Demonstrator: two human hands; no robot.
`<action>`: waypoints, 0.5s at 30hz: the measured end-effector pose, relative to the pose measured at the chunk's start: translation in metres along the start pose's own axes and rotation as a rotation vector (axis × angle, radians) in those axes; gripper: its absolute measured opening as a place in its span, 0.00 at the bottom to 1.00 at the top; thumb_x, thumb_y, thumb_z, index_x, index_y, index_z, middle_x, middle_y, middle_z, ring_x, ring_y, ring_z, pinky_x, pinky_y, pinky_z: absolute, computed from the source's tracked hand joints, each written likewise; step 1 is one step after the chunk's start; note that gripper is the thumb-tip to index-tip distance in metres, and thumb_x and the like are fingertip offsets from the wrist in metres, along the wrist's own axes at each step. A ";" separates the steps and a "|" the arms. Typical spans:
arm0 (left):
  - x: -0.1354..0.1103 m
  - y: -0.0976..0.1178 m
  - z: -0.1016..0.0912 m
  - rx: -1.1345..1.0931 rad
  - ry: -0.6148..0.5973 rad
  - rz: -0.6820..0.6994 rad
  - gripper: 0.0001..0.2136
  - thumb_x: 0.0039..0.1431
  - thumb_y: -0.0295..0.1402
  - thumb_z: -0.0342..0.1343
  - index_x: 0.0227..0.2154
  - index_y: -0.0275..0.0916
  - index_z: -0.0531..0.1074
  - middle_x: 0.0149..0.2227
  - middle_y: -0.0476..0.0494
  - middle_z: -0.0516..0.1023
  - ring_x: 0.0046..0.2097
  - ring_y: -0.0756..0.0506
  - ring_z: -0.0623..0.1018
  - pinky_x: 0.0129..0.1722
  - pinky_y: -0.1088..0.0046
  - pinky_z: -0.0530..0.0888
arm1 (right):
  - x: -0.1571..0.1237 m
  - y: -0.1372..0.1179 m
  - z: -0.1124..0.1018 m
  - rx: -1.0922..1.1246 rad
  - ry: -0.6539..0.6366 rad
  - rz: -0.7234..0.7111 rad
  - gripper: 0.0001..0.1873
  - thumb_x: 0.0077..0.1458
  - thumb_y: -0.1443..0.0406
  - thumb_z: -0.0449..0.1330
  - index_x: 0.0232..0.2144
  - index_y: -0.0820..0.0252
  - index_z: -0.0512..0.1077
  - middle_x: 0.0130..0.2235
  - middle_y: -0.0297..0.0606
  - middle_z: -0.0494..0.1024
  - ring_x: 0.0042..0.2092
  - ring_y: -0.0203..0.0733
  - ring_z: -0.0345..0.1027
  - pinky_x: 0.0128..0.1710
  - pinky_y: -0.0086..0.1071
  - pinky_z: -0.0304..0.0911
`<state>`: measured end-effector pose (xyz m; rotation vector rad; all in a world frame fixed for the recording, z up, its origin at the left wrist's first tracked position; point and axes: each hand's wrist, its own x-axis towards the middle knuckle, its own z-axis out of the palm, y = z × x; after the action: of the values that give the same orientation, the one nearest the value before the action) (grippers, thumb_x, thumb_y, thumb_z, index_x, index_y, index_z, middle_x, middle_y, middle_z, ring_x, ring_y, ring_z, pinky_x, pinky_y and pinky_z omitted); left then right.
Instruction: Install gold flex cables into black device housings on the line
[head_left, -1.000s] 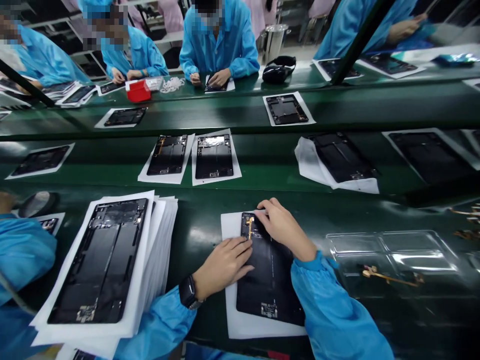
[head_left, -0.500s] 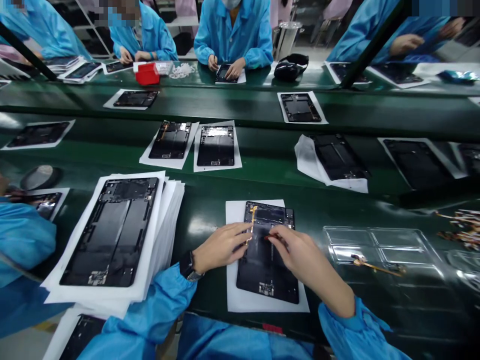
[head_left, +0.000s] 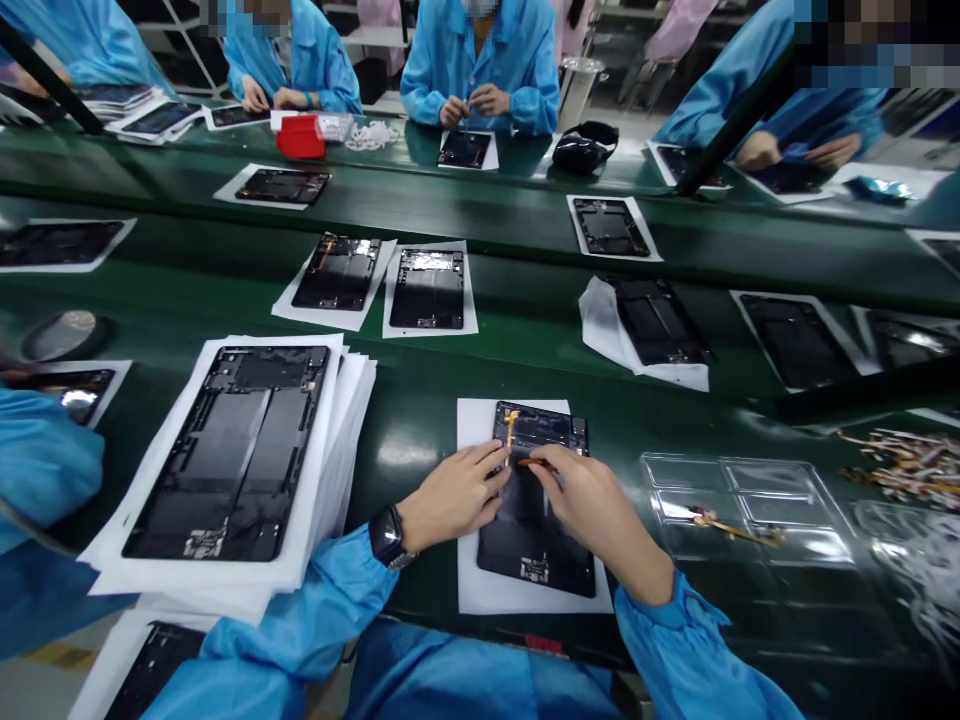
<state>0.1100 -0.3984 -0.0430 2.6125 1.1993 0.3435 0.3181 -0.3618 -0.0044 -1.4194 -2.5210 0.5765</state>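
A black tablet back frame (head_left: 541, 545) lies on a white sheet (head_left: 480, 590) in front of me on the green bench. A thin orange flex cable (head_left: 511, 428) runs down its upper left part. My left hand (head_left: 454, 495) rests on the frame's left edge, fingers pressed together against the cable's lower end. My right hand (head_left: 589, 505) hovers over the frame's middle, its fingertips pinched on a small orange strip (head_left: 534, 462) just right of the cable.
A stack of white sheets topped by another black frame (head_left: 232, 450) lies at left. A clear plastic tray (head_left: 742, 500) with a flex cable sits at right, loose cables (head_left: 904, 465) beyond it. More frames lie on the conveyor (head_left: 525, 330). Several people in blue coats work opposite.
My right hand came down from the frame's top edge to its middle and now pinches a small orange strip. My left hand stayed at the cable. The view shifted slightly.
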 end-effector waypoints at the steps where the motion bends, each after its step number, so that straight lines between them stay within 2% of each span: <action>1: 0.000 -0.001 -0.001 -0.013 0.005 0.005 0.19 0.62 0.34 0.56 0.54 0.32 0.68 0.62 0.33 0.64 0.65 0.37 0.61 0.63 0.60 0.64 | -0.001 0.000 0.001 -0.003 0.007 0.004 0.07 0.63 0.69 0.54 0.41 0.59 0.71 0.41 0.39 0.79 0.40 0.46 0.74 0.38 0.35 0.64; 6: -0.003 -0.010 -0.007 -0.144 0.016 0.055 0.14 0.64 0.32 0.53 0.51 0.35 0.71 0.63 0.36 0.64 0.66 0.40 0.61 0.64 0.62 0.63 | -0.006 -0.005 0.001 -0.020 -0.026 0.020 0.08 0.63 0.70 0.54 0.43 0.59 0.71 0.41 0.39 0.78 0.40 0.45 0.74 0.37 0.34 0.64; 10: -0.005 -0.014 -0.007 -0.228 0.028 0.051 0.14 0.64 0.28 0.51 0.52 0.35 0.70 0.63 0.37 0.63 0.67 0.41 0.59 0.65 0.62 0.63 | -0.005 -0.013 0.002 -0.105 -0.115 0.003 0.09 0.63 0.72 0.53 0.42 0.60 0.71 0.39 0.39 0.78 0.39 0.45 0.74 0.35 0.33 0.63; 13: -0.004 -0.017 -0.006 -0.327 0.132 -0.006 0.18 0.64 0.28 0.50 0.57 0.36 0.65 0.63 0.38 0.64 0.65 0.45 0.62 0.65 0.64 0.63 | 0.001 -0.022 0.007 -0.203 -0.191 -0.059 0.09 0.62 0.74 0.52 0.40 0.62 0.71 0.38 0.39 0.77 0.37 0.45 0.73 0.33 0.33 0.61; 15: -0.004 -0.020 -0.006 -0.341 0.195 -0.036 0.22 0.63 0.29 0.52 0.60 0.35 0.59 0.64 0.35 0.61 0.66 0.43 0.59 0.66 0.62 0.61 | 0.005 -0.029 0.011 -0.259 -0.209 -0.113 0.09 0.61 0.75 0.53 0.39 0.62 0.70 0.36 0.38 0.77 0.35 0.44 0.73 0.30 0.33 0.59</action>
<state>0.0913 -0.3875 -0.0442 2.3020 1.1281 0.7403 0.2893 -0.3735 -0.0028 -1.3450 -2.9099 0.4084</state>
